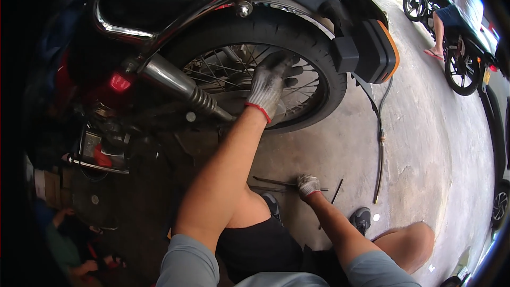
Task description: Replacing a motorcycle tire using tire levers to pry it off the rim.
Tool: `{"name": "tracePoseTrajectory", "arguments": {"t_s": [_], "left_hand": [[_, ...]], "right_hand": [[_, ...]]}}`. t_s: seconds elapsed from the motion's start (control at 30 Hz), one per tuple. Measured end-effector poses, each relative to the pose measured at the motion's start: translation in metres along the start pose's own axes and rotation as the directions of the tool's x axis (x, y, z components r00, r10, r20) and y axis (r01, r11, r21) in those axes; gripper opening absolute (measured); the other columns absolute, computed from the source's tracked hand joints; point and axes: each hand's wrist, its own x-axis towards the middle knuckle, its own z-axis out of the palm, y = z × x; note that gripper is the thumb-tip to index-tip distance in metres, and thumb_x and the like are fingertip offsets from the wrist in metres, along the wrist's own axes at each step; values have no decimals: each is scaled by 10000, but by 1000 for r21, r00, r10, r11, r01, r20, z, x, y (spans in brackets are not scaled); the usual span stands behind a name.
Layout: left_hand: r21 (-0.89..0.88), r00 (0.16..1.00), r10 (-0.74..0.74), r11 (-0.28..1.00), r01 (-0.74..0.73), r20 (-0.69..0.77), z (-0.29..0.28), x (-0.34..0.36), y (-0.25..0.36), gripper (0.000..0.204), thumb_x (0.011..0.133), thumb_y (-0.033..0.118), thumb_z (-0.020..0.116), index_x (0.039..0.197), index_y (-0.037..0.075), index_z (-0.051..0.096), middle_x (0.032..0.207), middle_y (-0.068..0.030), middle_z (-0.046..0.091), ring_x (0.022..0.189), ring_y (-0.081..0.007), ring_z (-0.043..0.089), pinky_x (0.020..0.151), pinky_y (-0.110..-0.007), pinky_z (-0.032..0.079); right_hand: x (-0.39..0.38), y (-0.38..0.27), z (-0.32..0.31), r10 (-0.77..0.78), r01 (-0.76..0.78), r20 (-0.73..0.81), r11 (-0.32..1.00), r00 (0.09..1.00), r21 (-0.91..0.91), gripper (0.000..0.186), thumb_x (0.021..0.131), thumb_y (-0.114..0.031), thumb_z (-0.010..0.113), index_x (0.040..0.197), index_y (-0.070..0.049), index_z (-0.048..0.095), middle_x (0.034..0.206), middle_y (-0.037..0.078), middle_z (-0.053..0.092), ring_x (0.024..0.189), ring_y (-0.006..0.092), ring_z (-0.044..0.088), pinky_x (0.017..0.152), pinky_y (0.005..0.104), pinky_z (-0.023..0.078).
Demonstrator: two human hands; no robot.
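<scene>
At the left of the work, the silver shock absorber slants down beside the motorbike's wheel, so the forearm would do best to stay clear of its coils. The wheel is on the motorbike, in front of the person, its black tyre around the rim. The left hand, gloved, reaches in over the spokes with its fingers spread and open near the rim; whether the fingertips press on it cannot be told. It would pay to feel for a firm spot there and keep the fingers out from between the spokes if the wheel turns. Lower down, just above the floor or on it, a long metal bar sticks out leftward from the gloved right hand, which is closed around it, well apart from the left. A balanced grip would make the bar easier to steer past the spokes. Just right of that hand lies a thin dark rod, and farther right the hose hangs down, best kept from snagging the sleeve or tools.
</scene>
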Motion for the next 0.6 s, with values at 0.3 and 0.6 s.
{"name": "tracePoseTrajectory", "arguments": {"t_s": [0.3, 0.6], "left_hand": [[-111, 999, -19, 994, 14, -42, 1, -8, -18, 274, 902, 159, 574, 1158, 60, 575, 1080, -48, 649, 898, -159, 647, 693, -287, 497], [-63, 999, -6, 998, 8, 39, -22, 5, -25, 233, 879, 178, 625, 1096, 96, 612, 1014, -18, 668, 863, -141, 650, 703, -285, 491]], "right_hand": [[-34, 30, -24, 139, -177, 182, 961, 974, 213, 316, 808, -210, 581, 1070, -41, 628, 1110, 172, 641, 1034, 314, 627, 851, 376, 513], [-65, 10, -17, 483, -140, -116, 462, 868, 876, 306, 881, -289, 606, 1027, -22, 634, 992, 181, 681, 904, 278, 660, 792, 339, 489]]}}
